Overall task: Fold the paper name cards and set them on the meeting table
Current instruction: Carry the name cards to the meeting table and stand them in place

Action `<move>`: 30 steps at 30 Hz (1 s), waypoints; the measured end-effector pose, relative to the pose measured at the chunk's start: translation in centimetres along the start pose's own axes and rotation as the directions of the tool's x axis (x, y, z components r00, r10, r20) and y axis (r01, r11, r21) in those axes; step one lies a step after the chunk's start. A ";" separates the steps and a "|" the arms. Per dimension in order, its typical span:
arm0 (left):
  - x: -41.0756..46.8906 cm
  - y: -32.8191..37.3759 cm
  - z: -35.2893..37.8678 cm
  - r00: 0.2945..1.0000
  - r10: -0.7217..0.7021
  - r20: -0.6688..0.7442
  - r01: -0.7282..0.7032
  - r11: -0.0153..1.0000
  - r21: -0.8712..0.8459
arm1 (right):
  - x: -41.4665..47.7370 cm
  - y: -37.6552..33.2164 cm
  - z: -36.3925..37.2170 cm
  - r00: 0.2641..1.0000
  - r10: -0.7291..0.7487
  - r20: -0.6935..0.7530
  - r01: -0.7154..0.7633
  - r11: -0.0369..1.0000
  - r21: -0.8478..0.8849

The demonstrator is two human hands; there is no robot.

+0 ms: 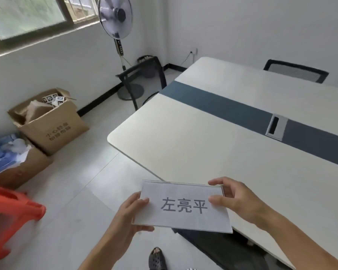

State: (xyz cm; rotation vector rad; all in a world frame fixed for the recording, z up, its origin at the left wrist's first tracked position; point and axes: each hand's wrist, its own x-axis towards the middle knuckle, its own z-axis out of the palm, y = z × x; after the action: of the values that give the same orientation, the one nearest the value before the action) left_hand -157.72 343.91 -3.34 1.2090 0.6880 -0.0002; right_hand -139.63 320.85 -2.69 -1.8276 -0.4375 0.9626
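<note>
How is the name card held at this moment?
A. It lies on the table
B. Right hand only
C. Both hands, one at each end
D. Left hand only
C: the left hand and the right hand each grip one end of the name card, above the meeting table edge.

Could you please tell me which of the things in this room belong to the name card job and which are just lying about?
Job:
- name card, held by left hand and right hand
- meeting table

Lying about:
- standing fan
- cardboard boxes
- orange stool
- two chairs
</note>
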 end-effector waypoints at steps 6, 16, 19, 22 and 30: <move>10.3 5.3 1.8 0.962 -0.090 0.258 0.032 0.974 0.222 | 2.3 -1.7 -2.8 0.983 0.082 -0.163 -0.136 0.927 -0.350; 22.2 7.0 12.6 0.828 -0.157 0.538 -0.054 0.933 0.355 | 4.6 0.6 -12.1 0.961 0.270 -0.066 -0.269 0.963 0.031; 27.4 5.3 14.8 0.892 -0.114 0.437 -0.100 0.894 0.438 | 7.1 2.7 -15.3 0.946 0.286 -0.152 -0.285 0.958 0.032; 33.3 1.6 15.4 0.972 -0.028 0.233 -0.142 0.719 0.680 | 10.4 5.5 -19.3 0.910 0.224 -0.348 -0.289 0.946 -0.145; 39.1 -9.1 15.4 0.962 0.094 0.256 -0.249 -0.082 0.965 | 18.7 10.1 -27.9 0.744 0.045 -0.667 -0.475 0.737 -0.480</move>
State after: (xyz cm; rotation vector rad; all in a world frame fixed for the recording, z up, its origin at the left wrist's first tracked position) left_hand -122.22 341.08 -27.40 2.8224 0.2971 -0.4699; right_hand -107.65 311.96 -13.92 -2.7582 -0.0447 0.3251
